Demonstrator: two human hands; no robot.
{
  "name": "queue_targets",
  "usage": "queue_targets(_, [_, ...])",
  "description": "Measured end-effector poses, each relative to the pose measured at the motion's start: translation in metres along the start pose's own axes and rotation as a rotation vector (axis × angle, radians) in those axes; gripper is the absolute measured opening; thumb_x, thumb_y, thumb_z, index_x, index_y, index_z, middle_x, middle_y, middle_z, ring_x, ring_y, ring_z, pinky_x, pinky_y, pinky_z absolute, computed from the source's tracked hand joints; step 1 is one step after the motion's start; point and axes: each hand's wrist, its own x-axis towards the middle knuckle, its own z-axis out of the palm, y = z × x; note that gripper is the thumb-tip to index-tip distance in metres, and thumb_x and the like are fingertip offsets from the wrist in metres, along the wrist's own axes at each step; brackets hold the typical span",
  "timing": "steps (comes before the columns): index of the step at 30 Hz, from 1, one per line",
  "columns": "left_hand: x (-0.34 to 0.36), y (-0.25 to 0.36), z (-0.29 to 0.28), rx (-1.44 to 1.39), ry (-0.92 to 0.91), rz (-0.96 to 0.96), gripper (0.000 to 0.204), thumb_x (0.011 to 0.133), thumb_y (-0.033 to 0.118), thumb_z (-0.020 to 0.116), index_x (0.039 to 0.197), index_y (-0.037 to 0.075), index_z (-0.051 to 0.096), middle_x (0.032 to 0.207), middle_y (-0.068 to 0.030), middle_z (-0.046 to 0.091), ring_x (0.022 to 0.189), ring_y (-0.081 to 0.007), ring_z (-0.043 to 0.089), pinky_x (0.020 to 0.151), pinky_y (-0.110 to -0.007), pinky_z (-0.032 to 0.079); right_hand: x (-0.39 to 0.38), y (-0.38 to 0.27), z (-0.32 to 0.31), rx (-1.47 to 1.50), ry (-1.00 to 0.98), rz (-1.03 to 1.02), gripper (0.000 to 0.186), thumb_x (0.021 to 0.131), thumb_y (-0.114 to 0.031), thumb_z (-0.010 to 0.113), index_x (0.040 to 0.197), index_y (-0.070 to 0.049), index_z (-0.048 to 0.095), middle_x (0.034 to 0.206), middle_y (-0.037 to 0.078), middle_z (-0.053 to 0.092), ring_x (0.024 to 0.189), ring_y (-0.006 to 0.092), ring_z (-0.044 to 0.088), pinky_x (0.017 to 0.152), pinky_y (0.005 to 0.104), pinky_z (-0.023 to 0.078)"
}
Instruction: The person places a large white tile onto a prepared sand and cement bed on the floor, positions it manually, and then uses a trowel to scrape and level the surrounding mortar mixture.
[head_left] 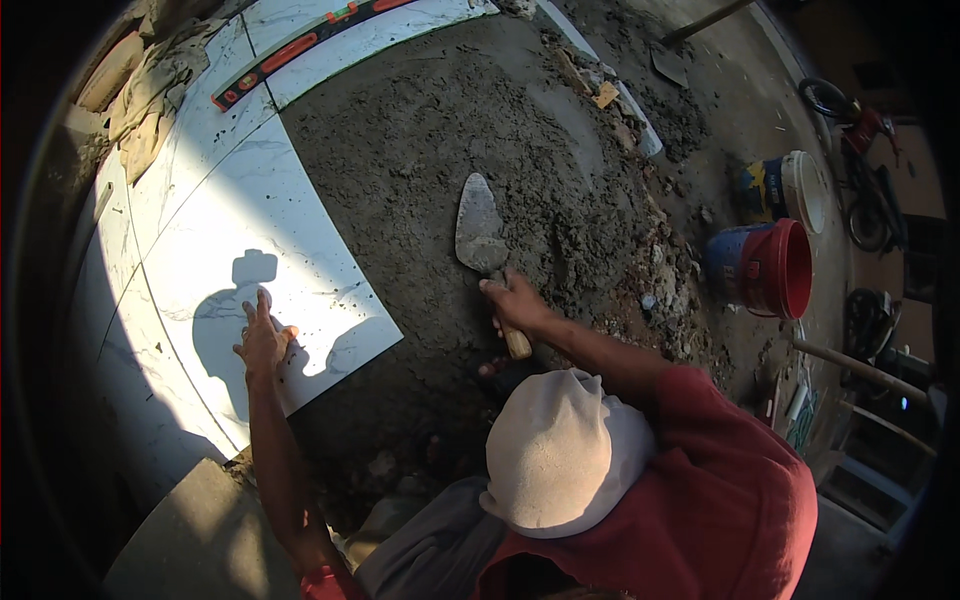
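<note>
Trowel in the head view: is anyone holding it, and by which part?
A co-worker in red holds the trowel by its wooden handle, right hand wrapped round it; the blade rests on the mortar.

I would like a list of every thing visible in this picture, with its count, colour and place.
tiles: several, white marbled, laid at left
spirit level: one, black with orange, on the tiles at top
mortar bed: one, grey, centre
trowel: one, grey blade with wooden handle, on the mortar
bucket: one, red and blue, right
white pail: one, behind the bucket
motorbike: one, red, far right
cap: one, cream, bottom centre
shirt: one, red, bottom right
left hand: flat on a tile
right hand: gripping the trowel handle
</note>
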Motion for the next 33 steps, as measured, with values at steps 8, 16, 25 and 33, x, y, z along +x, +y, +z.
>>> queue_targets(8, [-0.002, 0.001, -0.002, -0.011, -0.017, -0.018, 0.096, 0.075, 0.033, 0.076, 0.15, 0.028, 0.016, 0.155, -0.0169, 0.018, 0.129, -0.0456, 0.04, 0.103, -0.069, 0.025, -0.029, 0.026, -0.074, 0.059, 0.263, 0.0, 0.031, 0.094, -0.029, 0.054, 0.1, -0.002, 0.041, 0.074, 0.009, 0.052, 0.049, 0.0178, 0.054, 0.039, 0.0345, 0.046])
queue_targets(16, [-0.002, -0.002, 0.001, 0.001, 0.001, -0.014, 0.095, 0.076, 0.032, 0.076, 0.15, 0.028, 0.018, 0.155, -0.0176, 0.02, 0.129, -0.0438, 0.041, 0.1, -0.069, 0.028, -0.047, 0.023, -0.089, 0.261, 0.286, 0.054, 0.025, 0.093, -0.03, 0.055, 0.099, -0.008, 0.044, 0.073, 0.006, 0.052, 0.049, 0.0166, 0.052, 0.039, 0.0328, 0.046])
queue_targets(25, [0.003, -0.003, 0.006, -0.058, -0.005, -0.004, 0.097, 0.075, 0.032, 0.077, 0.15, 0.029, 0.016, 0.155, -0.0171, 0.017, 0.129, -0.0467, 0.039, 0.103, -0.07, 0.024, -0.047, 0.035, -0.099, 0.79, 0.262, -0.037, 0.024, 0.095, -0.035, 0.048, 0.097, -0.01, 0.046, 0.071, 0.003, 0.052, 0.05, 0.0143, 0.049, 0.042, 0.0293, 0.043])
queue_targets(33, [0.007, 0.004, 0.008, 0.015, 0.003, 0.018, 0.095, 0.076, 0.031, 0.076, 0.15, 0.025, 0.017, 0.154, -0.0193, 0.02, 0.128, -0.0423, 0.042, 0.098, -0.07, 0.029, -0.05, 0.033, -0.142, 1.296, 0.196, -0.055, 0.026, 0.096, -0.035, 0.045, 0.098, -0.009, 0.047, 0.07, 0.003, 0.05, 0.052, 0.0143, 0.047, 0.044, 0.0286, 0.042])
